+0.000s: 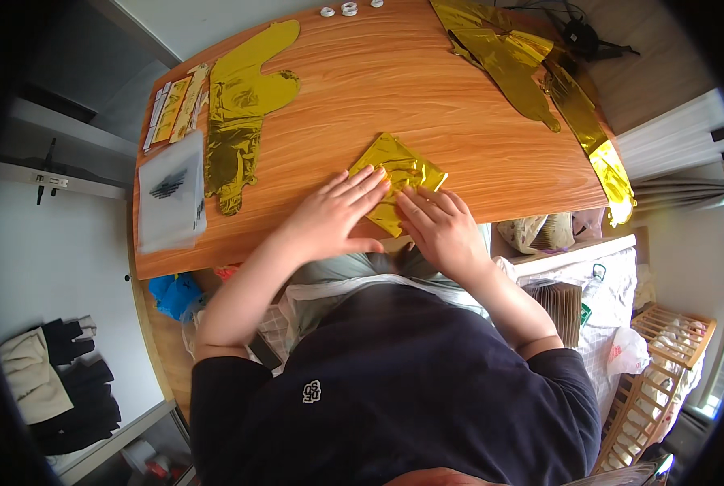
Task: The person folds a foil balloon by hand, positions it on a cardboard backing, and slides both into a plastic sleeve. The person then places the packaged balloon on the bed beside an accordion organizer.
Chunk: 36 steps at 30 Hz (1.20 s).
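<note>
A folded gold foil balloon lies at the near middle of the wooden table, wrinkled and roughly diamond-shaped. My left hand rests on its left side, fingers stretched out and thumb apart. On its right and lower side, my right hand lies with fingers extended, pressing on the foil. The two sets of fingertips nearly meet over it. To the left, another gold foil balloon is spread flat in a curved shape. More gold foil balloons lie unfolded along the far right, one draping over the table's right edge.
Clear plastic bags lie on the table's left edge, below some flat packets. Small white rolls stand at the far edge. A black cable device sits far right. Below right is a wooden rack.
</note>
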Tool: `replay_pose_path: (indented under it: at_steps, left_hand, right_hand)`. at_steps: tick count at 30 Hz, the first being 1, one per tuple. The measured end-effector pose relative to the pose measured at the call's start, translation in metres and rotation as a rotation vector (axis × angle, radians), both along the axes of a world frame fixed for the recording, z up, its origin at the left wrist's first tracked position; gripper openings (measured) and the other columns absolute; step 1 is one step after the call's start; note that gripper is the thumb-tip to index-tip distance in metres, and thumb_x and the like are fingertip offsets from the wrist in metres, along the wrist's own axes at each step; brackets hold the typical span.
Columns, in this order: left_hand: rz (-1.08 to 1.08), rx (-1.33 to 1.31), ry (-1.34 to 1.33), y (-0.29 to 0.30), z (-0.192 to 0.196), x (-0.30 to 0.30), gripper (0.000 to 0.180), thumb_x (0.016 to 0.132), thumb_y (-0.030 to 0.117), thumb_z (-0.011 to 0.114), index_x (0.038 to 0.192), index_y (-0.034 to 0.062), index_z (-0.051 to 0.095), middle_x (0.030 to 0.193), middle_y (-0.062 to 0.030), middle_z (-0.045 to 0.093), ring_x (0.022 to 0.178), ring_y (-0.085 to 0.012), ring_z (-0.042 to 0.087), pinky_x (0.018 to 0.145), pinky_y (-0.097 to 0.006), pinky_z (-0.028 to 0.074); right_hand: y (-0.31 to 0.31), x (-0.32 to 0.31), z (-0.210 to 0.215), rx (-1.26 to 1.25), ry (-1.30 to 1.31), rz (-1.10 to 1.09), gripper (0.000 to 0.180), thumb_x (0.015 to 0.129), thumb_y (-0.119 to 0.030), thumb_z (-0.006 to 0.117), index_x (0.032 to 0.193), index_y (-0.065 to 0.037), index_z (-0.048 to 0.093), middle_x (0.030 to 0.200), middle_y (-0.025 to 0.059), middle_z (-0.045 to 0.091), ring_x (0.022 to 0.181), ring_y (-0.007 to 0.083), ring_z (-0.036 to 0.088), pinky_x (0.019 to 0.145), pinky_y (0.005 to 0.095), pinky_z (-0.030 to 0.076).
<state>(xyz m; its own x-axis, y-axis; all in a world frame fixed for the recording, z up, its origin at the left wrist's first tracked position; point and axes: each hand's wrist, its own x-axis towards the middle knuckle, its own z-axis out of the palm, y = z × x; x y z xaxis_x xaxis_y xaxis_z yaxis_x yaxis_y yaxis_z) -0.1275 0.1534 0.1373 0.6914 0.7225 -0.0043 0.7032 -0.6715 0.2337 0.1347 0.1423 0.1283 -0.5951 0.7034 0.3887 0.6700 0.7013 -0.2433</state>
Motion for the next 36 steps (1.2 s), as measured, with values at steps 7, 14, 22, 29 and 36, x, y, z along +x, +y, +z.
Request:
replay_pose_path:
  at_steps: [7, 14, 22, 29, 36]
  left_hand:
    - [-0.135, -0.298, -0.191, 0.045, 0.012, -0.027, 0.049, 0.106, 0.031, 0.056, 0.152, 0.0124, 0.055, 0.163, -0.0071, 0.046, 0.155, -0.0269, 0.035, 0.128, -0.052, 0.025]
    - [0.052, 0.013, -0.283, 0.03, 0.017, 0.015, 0.045, 0.1, 0.027, 0.066, 0.143, 0.0144, 0.064, 0.15, -0.0082, 0.06, 0.145, -0.0285, 0.05, 0.123, -0.057, 0.032]
    - [-0.036, 0.11, -0.003, 0.034, -0.015, 0.017, 0.066, 0.108, 0.049, 0.047, 0.164, 0.0171, 0.035, 0.171, -0.0059, 0.032, 0.16, -0.0282, 0.023, 0.128, -0.056, 0.019]
    - [-0.041, -0.034, -0.032, 0.034, -0.009, 0.014, 0.085, 0.1, 0.064, 0.053, 0.167, 0.0185, 0.028, 0.174, -0.0052, 0.026, 0.162, -0.0293, 0.016, 0.129, -0.056, 0.011]
    - [-0.023, -0.03, -0.023, 0.032, -0.004, 0.012, 0.095, 0.096, 0.075, 0.049, 0.164, 0.0116, 0.033, 0.173, -0.0069, 0.028, 0.161, -0.028, 0.018, 0.131, -0.051, 0.013]
  right_hand:
    - [0.002, -0.001, 0.008, 0.059, 0.028, 0.189, 0.039, 0.092, -0.029, 0.073, 0.128, -0.014, 0.07, 0.116, 0.0006, 0.07, 0.103, 0.0197, 0.064, 0.093, 0.0385, 0.05]
    - [-0.015, -0.007, -0.006, 0.094, 0.046, 0.056, 0.039, 0.09, -0.024, 0.075, 0.128, -0.015, 0.071, 0.13, 0.0003, 0.067, 0.104, 0.0227, 0.063, 0.091, 0.0392, 0.05]
    - [0.003, 0.009, 0.006, -0.044, 0.237, 0.181, 0.035, 0.087, -0.016, 0.076, 0.121, -0.011, 0.072, 0.121, 0.0037, 0.072, 0.102, 0.0262, 0.068, 0.091, 0.0398, 0.051]
    - [0.019, 0.009, 0.01, -0.076, 0.261, 0.245, 0.025, 0.085, -0.012, 0.078, 0.11, -0.008, 0.074, 0.111, 0.0062, 0.073, 0.096, 0.0279, 0.07, 0.088, 0.0408, 0.054]
    - [0.027, 0.001, 0.011, -0.216, 0.289, 0.25, 0.02, 0.082, -0.013, 0.08, 0.101, -0.008, 0.077, 0.103, 0.0075, 0.074, 0.094, 0.0289, 0.07, 0.086, 0.0413, 0.054]
